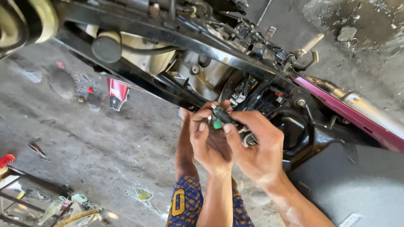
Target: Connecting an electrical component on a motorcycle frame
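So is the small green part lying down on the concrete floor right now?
No, the green part is pinched between the fingers of the left hand and right hand, up beside the motorcycle frame.

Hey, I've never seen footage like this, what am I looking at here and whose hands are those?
This is one picture from a camera worn on a person's head, looking down at their own two bare hands. There is no robot. The left hand and right hand meet on a small green-and-black connector and pinch it between their fingers. Right behind them is a stripped motorcycle: a black frame, wiring and a magenta panel. Below is a dirty concrete floor with a red part lying on it. At bottom left stands a rack with tools.
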